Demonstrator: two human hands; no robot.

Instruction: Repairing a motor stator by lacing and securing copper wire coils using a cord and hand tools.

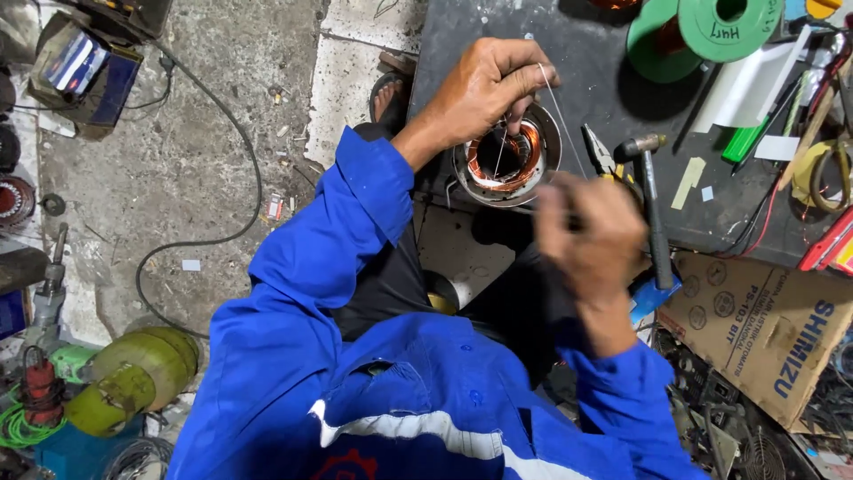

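A round motor stator [506, 160] with copper windings lies at the near edge of a black bench [586, 53]. My left hand [484, 89] rests over its top rim, fingers pinched on a thin white thread [562, 116]. The thread runs down and to the right toward my right hand [591, 236]. That hand is blurred by motion, with fingers curled around the thread's lower end, just right of and below the stator. More thread strands drop into the stator's bore.
A hammer [653, 204] and pliers [604, 156] lie right of the stator. Green wire spools [711, 27] sit at the bench's back. A cardboard box [764, 329] stands at right; a green gas cylinder [133, 373] and a black cable [204, 240] lie on the floor at left.
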